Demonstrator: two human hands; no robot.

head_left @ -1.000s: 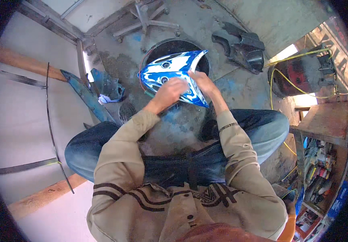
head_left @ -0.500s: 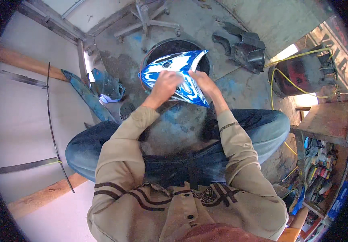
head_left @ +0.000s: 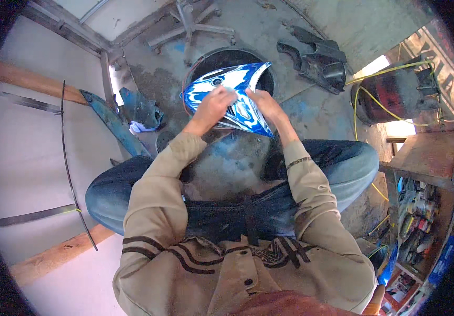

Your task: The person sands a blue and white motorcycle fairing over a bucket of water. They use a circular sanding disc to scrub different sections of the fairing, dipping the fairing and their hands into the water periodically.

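Observation:
I hold a curved blue-and-white patterned panel [head_left: 237,84] over a round black tub [head_left: 265,78] on the stained concrete floor. My left hand [head_left: 214,105] lies flat on the panel's upper face, fingers pressed against it. My right hand [head_left: 264,105] grips the panel's right edge. Both sleeves are tan with dark stripes, and a bracelet sits on my right wrist. I am crouched, with my jeans-clad knees spread to either side.
A black plastic moulded part [head_left: 316,58] lies beyond the tub. A dark blue panel [head_left: 114,124] and a crumpled blue piece [head_left: 140,108] lie to the left. A swivel-chair base [head_left: 190,26], a red machine with yellow hose [head_left: 395,95] and a cluttered shelf [head_left: 422,221] stand around.
My left hand has slid up and rightward across the panel's face. The panel and my right hand have hardly moved.

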